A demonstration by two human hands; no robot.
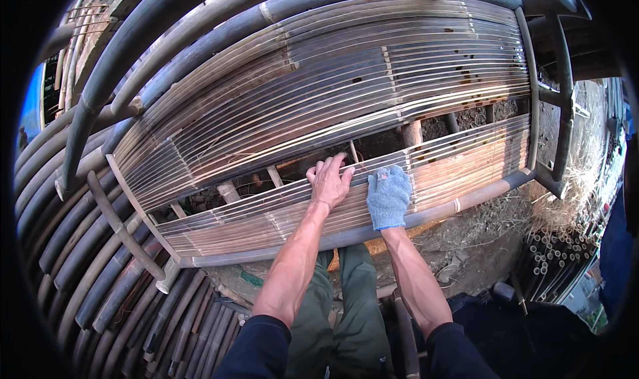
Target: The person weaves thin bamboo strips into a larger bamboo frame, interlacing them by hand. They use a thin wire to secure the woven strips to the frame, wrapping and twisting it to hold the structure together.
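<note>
A bamboo bench frame (426, 218) lies across in front of me, its surface made of long thin bamboo slats (293, 214) laid side by side. My left hand (328, 181) is bare; its fingers bend over the inner slats beside the open gap and grip there. Just right of it, my right hand (388, 191) wears a blue-grey knitted glove. Its fingers are curled down at the same slats, and whatever they hold is hidden beneath the glove. Between the hands, a thin light strip (354, 151) sticks up into the gap.
Cross bars (411, 134) span the gap between the two banks of slats. Curved dark bamboo poles (93, 123) rise at the left, above more stacked bamboo (190, 326). At the right are bundled cut bamboo ends (556, 249) and straw (576, 192). Dark cloth (526, 339) lies lower right.
</note>
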